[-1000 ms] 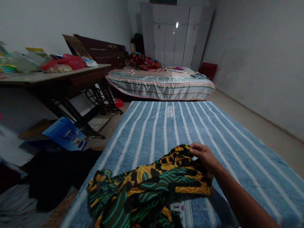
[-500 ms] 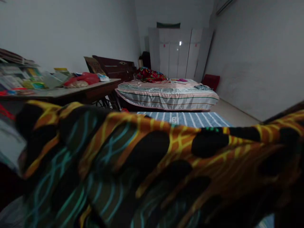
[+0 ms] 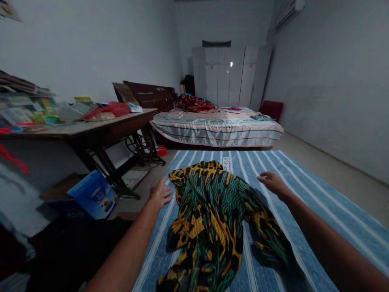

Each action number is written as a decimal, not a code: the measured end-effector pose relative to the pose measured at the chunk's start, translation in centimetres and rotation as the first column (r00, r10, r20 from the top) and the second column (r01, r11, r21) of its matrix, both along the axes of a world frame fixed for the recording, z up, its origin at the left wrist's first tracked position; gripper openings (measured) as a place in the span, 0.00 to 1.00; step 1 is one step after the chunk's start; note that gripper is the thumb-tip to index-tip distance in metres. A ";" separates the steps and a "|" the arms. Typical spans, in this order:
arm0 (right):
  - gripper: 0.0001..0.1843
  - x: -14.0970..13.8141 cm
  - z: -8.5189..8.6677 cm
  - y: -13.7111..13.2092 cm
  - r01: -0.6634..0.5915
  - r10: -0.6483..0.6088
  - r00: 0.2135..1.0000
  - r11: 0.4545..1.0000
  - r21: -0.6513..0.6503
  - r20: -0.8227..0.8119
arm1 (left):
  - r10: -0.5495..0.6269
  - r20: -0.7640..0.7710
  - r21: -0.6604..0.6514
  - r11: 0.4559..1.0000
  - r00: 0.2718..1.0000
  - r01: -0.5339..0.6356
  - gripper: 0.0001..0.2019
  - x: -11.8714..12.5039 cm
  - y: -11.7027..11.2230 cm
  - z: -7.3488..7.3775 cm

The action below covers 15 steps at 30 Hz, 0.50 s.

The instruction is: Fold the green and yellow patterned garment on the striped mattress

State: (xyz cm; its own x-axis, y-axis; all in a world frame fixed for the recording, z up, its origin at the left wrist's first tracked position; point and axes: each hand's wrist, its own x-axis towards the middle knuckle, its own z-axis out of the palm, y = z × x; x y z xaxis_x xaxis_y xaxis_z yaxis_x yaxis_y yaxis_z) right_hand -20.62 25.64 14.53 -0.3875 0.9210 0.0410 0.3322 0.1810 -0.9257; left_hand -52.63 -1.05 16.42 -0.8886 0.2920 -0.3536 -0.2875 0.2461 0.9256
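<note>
1 wardrobe (image 3: 223, 77), pale grey, at the far end of the room. 1 bed (image 3: 217, 132), covered in pale stripes, in front of it. 1 blanket (image 3: 194, 103), red, floral, heaped on the bed. 1 headboard (image 3: 146, 95), dark wood. 1 table (image 3: 72, 129), at left. 1 plastic bag (image 3: 118, 108), red, on the table. 1 packet (image 3: 93, 195), blue, below. 1 box (image 3: 161, 151), red, on the floor. 1 air conditioner (image 3: 291, 13), white, high on the right wall (image 3: 331, 69).

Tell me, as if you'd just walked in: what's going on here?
A person is handling a patterned garment, which lies rumpled on a striped blue cloth. Neither hand grips it: the left hand is open close beside its far left edge, and the right hand is apart from it, on its right.
</note>
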 end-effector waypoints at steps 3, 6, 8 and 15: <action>0.16 1.8 -4.6 -1.3 -0.057 0.059 0.992 0.998 -0.028 0.112 | -0.017 0.032 -0.054 0.998 0.999 0.018 0.20 0.1 -3.6 -2.0; 0.14 2.2 -6.9 -2.7 -0.102 0.111 0.981 0.993 -0.064 0.159 | -0.108 0.027 -0.088 0.990 0.994 0.110 0.20 1.5 -6.5 -3.0; 0.11 1.8 -7.6 -3.5 -0.120 0.134 0.978 0.989 -0.090 0.159 | -0.238 0.008 -0.154 0.959 0.971 0.236 0.22 2.9 -7.5 -3.4; 0.09 -0.1 -6.7 -3.4 -0.071 0.066 0.997 0.967 -0.245 -0.030 | -0.524 -0.217 -0.400 0.817 0.824 0.415 0.23 6.8 -6.3 -5.4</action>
